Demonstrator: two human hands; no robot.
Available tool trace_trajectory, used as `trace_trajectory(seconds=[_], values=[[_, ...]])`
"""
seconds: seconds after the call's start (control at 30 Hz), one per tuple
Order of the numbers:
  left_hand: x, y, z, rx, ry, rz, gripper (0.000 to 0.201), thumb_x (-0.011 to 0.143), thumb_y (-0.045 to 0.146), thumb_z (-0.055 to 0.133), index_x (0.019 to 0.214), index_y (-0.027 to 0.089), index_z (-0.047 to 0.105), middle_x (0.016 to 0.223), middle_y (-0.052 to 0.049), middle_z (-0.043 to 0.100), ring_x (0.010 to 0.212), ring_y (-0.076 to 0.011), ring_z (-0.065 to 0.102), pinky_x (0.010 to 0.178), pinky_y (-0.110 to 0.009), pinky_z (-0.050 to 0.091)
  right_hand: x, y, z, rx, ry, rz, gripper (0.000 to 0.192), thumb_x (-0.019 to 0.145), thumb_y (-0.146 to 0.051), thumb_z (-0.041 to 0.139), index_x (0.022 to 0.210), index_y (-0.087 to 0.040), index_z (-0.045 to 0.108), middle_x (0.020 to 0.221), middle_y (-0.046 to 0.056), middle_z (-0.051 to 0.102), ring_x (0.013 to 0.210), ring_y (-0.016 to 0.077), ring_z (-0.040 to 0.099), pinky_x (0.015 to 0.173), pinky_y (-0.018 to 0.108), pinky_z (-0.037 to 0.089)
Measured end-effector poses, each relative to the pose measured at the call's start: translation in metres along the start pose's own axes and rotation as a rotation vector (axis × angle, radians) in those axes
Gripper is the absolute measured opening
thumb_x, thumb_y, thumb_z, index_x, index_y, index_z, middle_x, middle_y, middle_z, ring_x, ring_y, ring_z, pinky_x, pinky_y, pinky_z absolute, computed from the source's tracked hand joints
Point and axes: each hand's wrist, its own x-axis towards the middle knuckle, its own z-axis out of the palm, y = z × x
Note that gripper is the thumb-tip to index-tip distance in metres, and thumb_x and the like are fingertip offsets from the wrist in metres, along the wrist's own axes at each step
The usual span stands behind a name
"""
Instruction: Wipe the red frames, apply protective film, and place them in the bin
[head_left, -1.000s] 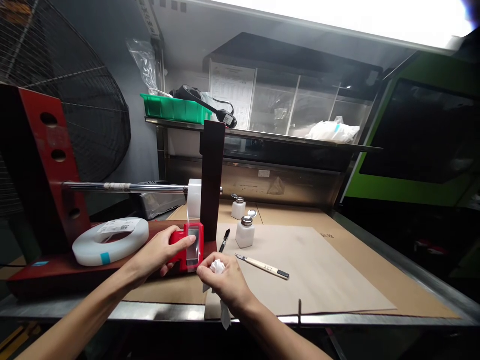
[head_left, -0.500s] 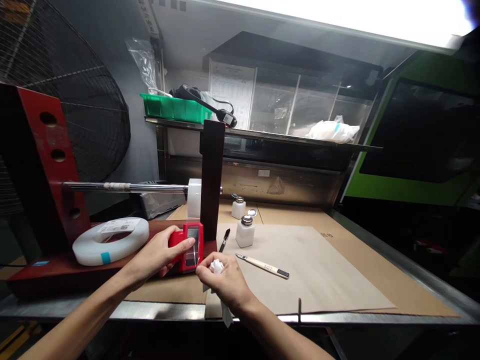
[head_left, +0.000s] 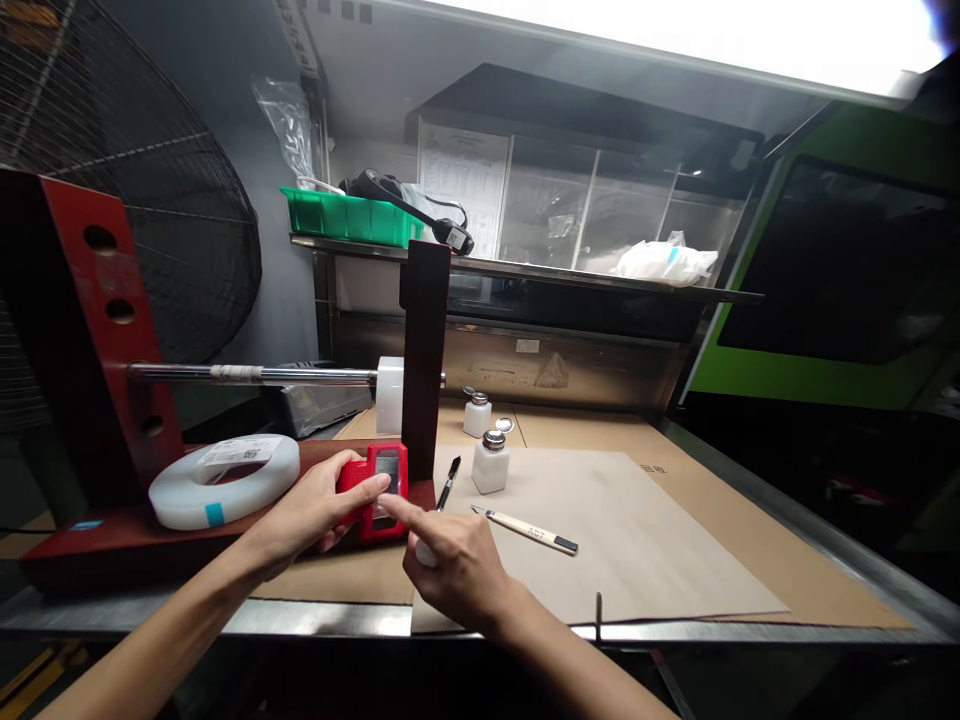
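Red block at the foot of the dark upright post, clasped by left hand; right hand fingertip on its face, other fingers curled, contents unclear. Knife just right; bare brown paper beyond, toward tabletop edge.

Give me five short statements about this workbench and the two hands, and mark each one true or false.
1. The left hand grips the red block. True.
2. The right hand points its forefinger at the red block. True.
3. The craft knife is held in the right hand. False: it lies on the brown paper sheet, apart from both hands.
4. The white tape roll lies flat on the red stand's base. True.
5. The green tray sits on the brown paper sheet. False: it is up on the metal shelf.
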Motion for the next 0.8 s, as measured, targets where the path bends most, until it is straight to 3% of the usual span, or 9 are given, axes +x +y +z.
trace_trajectory(seconds=[0.13, 0.27, 0.33, 0.43, 0.5, 0.57, 0.67, 0.8], values=[[-0.002, 0.001, 0.000, -0.003, -0.009, -0.004, 0.047, 0.067, 0.063, 0.063, 0.076, 0.022, 0.043, 0.046, 0.006, 0.049, 0.037, -0.0093, 0.037, 0.034, -0.020, 0.027, -0.003, 0.005, 0.004, -0.267, -0.092, -0.128, 0.065, 0.076, -0.014, 0.046, 0.137, -0.035, 0.042, 0.065, 0.001, 0.062, 0.050, 0.0133, 0.050, 0.045, 0.025, 0.025], [-0.004, 0.002, -0.001, -0.003, -0.012, -0.004, 0.048, 0.067, 0.063, 0.063, 0.077, 0.021, 0.043, 0.045, 0.007, 0.046, 0.037, -0.0088, 0.036, 0.034, -0.019, 0.026, -0.004, 0.005, -0.002, -0.268, -0.099, -0.168, 0.065, 0.078, -0.014, 0.043, 0.140, -0.032, 0.037, 0.065, 0.001, 0.064, 0.051, 0.0137, 0.052, 0.045, 0.025, 0.027], [-0.004, 0.002, -0.002, 0.000, -0.016, -0.008, 0.048, 0.067, 0.064, 0.063, 0.078, 0.021, 0.043, 0.047, 0.008, 0.046, 0.038, -0.0088, 0.036, 0.035, -0.020, 0.027, -0.005, 0.012, -0.013, -0.188, -0.101, -0.068, 0.057, 0.083, -0.014, 0.039, 0.139, -0.027, 0.039, 0.077, 0.002, 0.068, 0.061, 0.0141, 0.057, 0.053, 0.025, 0.036], [-0.003, 0.000, -0.005, 0.013, -0.023, -0.017, 0.048, 0.067, 0.063, 0.063, 0.078, 0.021, 0.043, 0.053, 0.007, 0.048, 0.042, -0.0088, 0.037, 0.036, -0.019, 0.028, -0.009, 0.036, -0.034, -0.169, -0.217, 0.217, 0.039, 0.090, -0.018, 0.036, 0.125, -0.022, 0.055, 0.101, 0.007, 0.068, 0.083, 0.0162, 0.062, 0.069, 0.025, 0.041], [-0.001, -0.002, -0.006, 0.028, -0.016, -0.015, 0.048, 0.066, 0.063, 0.064, 0.077, 0.021, 0.044, 0.056, 0.006, 0.049, 0.044, -0.0091, 0.038, 0.037, -0.019, 0.029, -0.016, 0.060, -0.048, -0.224, -0.327, 0.350, 0.026, 0.088, -0.024, 0.045, 0.102, -0.018, 0.067, 0.097, 0.011, 0.067, 0.080, 0.0201, 0.062, 0.066, 0.027, 0.040], [0.000, -0.003, -0.006, 0.049, -0.001, -0.010, 0.048, 0.065, 0.063, 0.065, 0.077, 0.020, 0.046, 0.058, 0.005, 0.050, 0.047, -0.0101, 0.039, 0.038, -0.020, 0.031, -0.025, 0.083, -0.056, -0.255, -0.402, 0.429, 0.020, 0.083, -0.028, 0.055, 0.081, -0.013, 0.069, 0.089, 0.014, 0.066, 0.071, 0.0219, 0.062, 0.060, 0.028, 0.038], [0.002, -0.004, -0.006, 0.079, 0.026, -0.007, 0.049, 0.063, 0.062, 0.067, 0.078, 0.020, 0.048, 0.061, 0.003, 0.052, 0.051, -0.0119, 0.042, 0.039, -0.020, 0.033, -0.038, 0.108, -0.060, -0.244, -0.474, 0.497, 0.020, 0.076, -0.031, 0.062, 0.079, -0.013, 0.069, 0.086, 0.014, 0.066, 0.070, 0.0218, 0.060, 0.059, 0.028, 0.036], [0.002, -0.004, -0.004, 0.089, 0.043, 0.001, 0.047, 0.064, 0.064, 0.063, 0.074, 0.021, 0.046, 0.055, 0.006, 0.043, 0.048, -0.0114, 0.038, 0.038, -0.020, 0.031, -0.043, 0.116, -0.061, -0.166, -0.515, 0.508, 0.017, 0.071, -0.029, 0.062, 0.078, -0.015, 0.068, 0.074, 0.008, 0.065, 0.068, 0.0191, 0.057, 0.058, 0.025, 0.035]])
